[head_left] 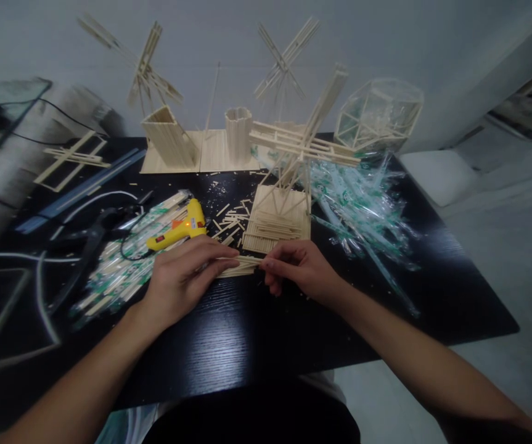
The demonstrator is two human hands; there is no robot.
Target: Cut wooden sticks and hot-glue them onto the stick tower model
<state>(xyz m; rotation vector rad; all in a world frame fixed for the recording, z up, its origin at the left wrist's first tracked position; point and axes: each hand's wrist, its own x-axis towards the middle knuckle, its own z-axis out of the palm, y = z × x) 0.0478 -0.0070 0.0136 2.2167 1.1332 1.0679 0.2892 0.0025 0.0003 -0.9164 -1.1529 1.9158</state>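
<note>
Pinching slim wooden sticks (249,259) between my left hand (177,277) and right hand (298,266), I hold them at seven o'clock from a stick-built windmill (301,148), their ends hidden, their number unclear.

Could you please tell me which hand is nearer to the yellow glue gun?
Left. The left hand is just on the near side of the yellow glue gun; the right hand is farther away, to its right.
</note>
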